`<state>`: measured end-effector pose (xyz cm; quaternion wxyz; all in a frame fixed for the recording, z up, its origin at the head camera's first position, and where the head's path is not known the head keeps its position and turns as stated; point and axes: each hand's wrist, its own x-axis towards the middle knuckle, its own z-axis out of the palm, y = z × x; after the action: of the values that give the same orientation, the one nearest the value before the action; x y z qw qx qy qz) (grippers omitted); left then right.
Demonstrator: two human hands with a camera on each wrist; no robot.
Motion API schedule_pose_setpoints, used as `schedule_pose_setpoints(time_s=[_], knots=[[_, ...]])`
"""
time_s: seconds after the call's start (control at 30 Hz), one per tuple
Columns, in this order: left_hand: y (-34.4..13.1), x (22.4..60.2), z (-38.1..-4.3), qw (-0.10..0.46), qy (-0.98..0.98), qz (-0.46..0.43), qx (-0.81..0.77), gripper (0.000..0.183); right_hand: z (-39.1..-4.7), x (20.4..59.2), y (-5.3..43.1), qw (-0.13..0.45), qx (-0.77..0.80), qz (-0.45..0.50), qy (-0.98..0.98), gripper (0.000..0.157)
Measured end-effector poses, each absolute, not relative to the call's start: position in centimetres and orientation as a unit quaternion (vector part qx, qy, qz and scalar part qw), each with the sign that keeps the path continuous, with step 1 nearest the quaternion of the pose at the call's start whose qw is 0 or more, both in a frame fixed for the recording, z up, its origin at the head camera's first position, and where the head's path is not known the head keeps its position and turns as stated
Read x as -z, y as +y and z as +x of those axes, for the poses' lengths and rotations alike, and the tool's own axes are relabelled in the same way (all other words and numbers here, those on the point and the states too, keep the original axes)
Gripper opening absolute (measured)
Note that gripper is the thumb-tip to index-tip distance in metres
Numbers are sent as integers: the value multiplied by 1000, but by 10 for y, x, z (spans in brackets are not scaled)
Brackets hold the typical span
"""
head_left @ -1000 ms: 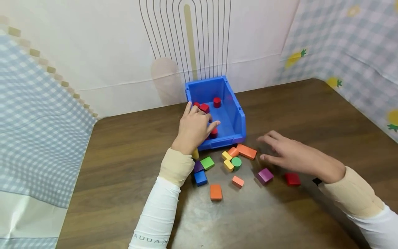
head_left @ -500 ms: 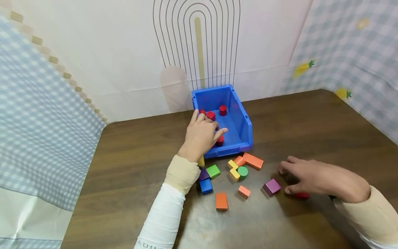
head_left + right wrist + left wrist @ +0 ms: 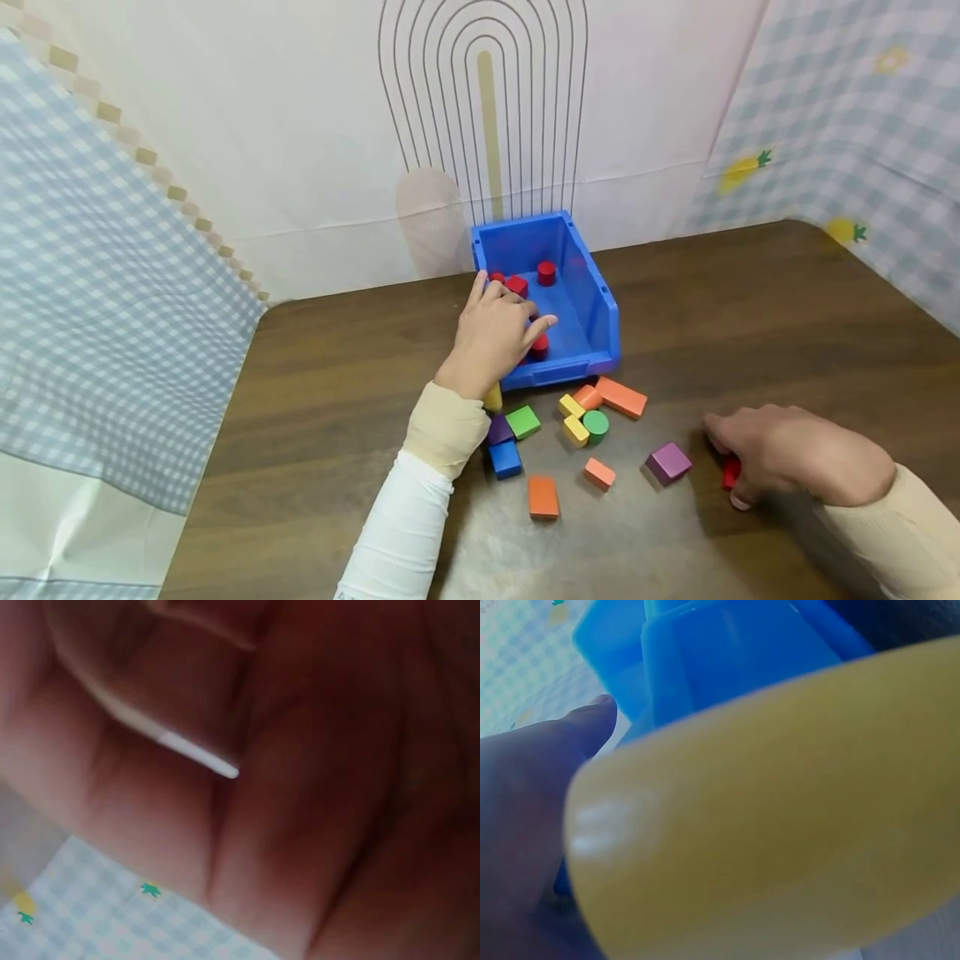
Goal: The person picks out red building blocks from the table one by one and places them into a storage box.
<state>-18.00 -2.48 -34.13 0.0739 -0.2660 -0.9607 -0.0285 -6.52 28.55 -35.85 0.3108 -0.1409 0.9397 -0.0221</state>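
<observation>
My left hand (image 3: 491,337) rests over the left side of a blue plastic bin (image 3: 558,372), thumb spread apart from the fingers. Fingertips inside the bin are partly hidden. Red blocks lie in there, among them a red cylinder (image 3: 546,272) and a red cube (image 3: 517,286). Under that wrist a yellow block (image 3: 492,398) fills much of the left wrist view. At the right, my right hand (image 3: 810,454) pinches a red block (image 3: 731,472) between thumb and fingers, low over the table. The right wrist view shows only blurred, curled fingers (image 3: 300,787).
In front of the bin lie a long orange block (image 3: 622,397), a green cylinder (image 3: 596,426), a light green block (image 3: 522,422), a blue block (image 3: 505,459) and an orange block (image 3: 543,497). A purple block (image 3: 669,463) is left of the right hand. A cloth-covered wall (image 3: 337,167) stands behind.
My right hand has moved right and down, away from the long orange block, and taken hold of the red block. The left hand has stayed at the bin; the head view has shifted slightly.
</observation>
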Motion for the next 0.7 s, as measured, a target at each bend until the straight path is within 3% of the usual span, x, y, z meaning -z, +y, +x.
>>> schedule_pose_setpoints(time_s=[0.13,0.3,0.37,0.7], knots=[[-26,342,-177,73,-960,-268,33,49,-71,383,297,299,10,-138,944,46],[-25,343,-178,76,-960,-268,34,47,-88,442,327,286,14,-146,947,50],[-26,342,-179,78,-960,-269,32,45,-90,449,330,281,20,-149,948,50],[-29,344,-184,62,-953,-286,80,40,-63,370,285,303,36,-118,945,32]])
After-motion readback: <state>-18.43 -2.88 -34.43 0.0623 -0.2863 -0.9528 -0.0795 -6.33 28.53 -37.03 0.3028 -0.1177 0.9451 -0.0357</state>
